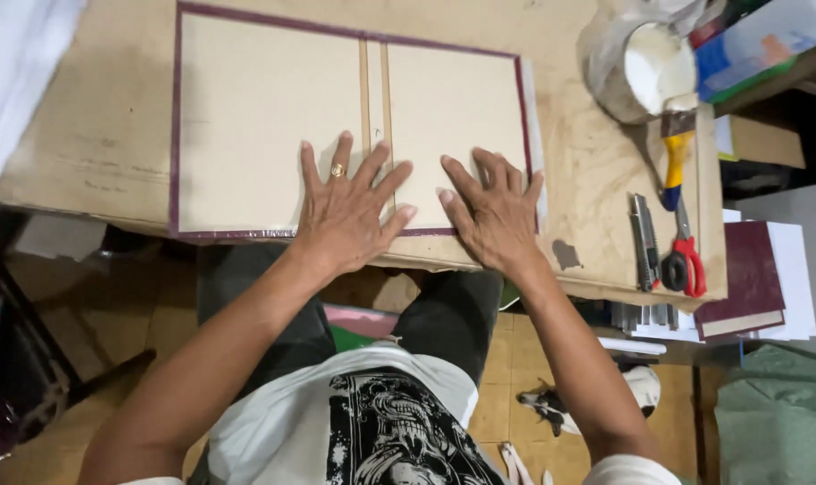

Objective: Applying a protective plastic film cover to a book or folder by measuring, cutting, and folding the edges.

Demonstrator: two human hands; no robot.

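An opened book cover [246,117] of beige boards with a thin spine strip and a dark purple border lies flat on a wooden board [588,207]. My left hand [350,211], with a ring on one finger, presses flat with spread fingers on the cover near its front edge, across the spine strip. Beside it, my right hand [493,216] presses flat on the right-hand board near the front right corner. Neither hand holds anything.
A pot of white glue [651,67] with a yellow-handled brush [676,153] stands at the back right. A utility knife [643,242] and red-handled scissors [685,256] lie near the board's right edge. Finished dark red books [749,278] are stacked lower right.
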